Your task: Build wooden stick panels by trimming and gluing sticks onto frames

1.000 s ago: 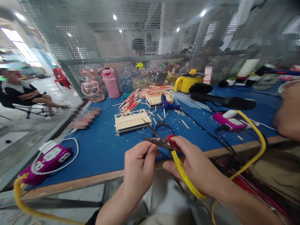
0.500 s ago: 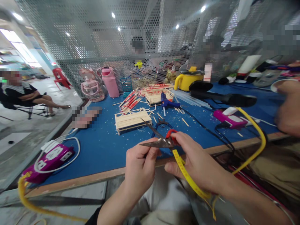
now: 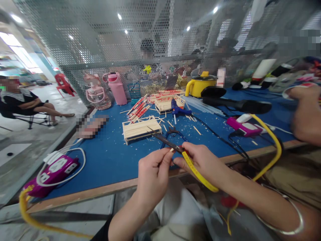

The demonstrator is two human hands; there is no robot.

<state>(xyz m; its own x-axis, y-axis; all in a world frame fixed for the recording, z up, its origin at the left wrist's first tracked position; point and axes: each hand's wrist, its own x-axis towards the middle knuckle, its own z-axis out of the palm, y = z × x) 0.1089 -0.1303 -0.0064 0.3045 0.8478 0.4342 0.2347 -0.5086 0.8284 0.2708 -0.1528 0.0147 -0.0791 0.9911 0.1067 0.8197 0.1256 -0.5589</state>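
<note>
Your left hand (image 3: 152,172) pinches a small wooden stick (image 3: 172,150) between thumb and forefinger, just above the near edge of the blue table (image 3: 107,160). Your right hand (image 3: 202,160) is closed around the handles of the scissors (image 3: 163,139), whose blades lie beside the stick, pointing away to the left. The two hands are close together. Yellow measuring tape (image 3: 198,172) hangs from beside the scissors, near your right wrist.

Farther in from that edge you have a wooden stick frame (image 3: 142,130), with blue pliers (image 3: 173,134) to its right.

Along the table's far edge, toward its left corner, stand a clear pinkish bottle (image 3: 97,97) and an opaque pink bottle (image 3: 117,90); you can't tell what is inside the opaque one. Next comes a blue wire basket (image 3: 134,90), its contents unclear. Farther right, the yellow pot (image 3: 202,87) wears its lid, so its inside is hidden.
</note>
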